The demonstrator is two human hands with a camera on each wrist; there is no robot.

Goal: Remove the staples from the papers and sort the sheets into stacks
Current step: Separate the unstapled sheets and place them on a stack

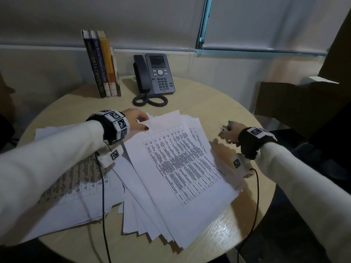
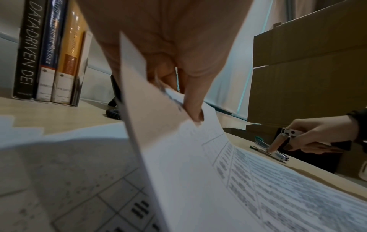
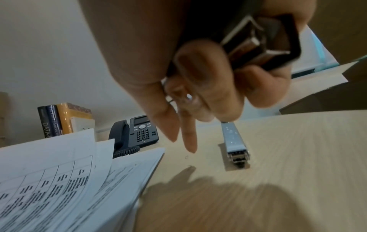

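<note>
A fanned pile of printed sheets lies in the middle of the round table. My left hand pinches the far corner of the top sheet between thumb and fingers, and that corner is lifted and curled. To the right of the pile my right hand grips a black and metal staple remover just above the bare table. A silver stapler with a teal end lies on the table under that hand. A second paper stack sits at the left under my left forearm.
Three upright books and a desk phone with a coiled cord stand at the back of the table. Cardboard boxes rise beyond the table's right edge. Bare tabletop shows to the right of the papers.
</note>
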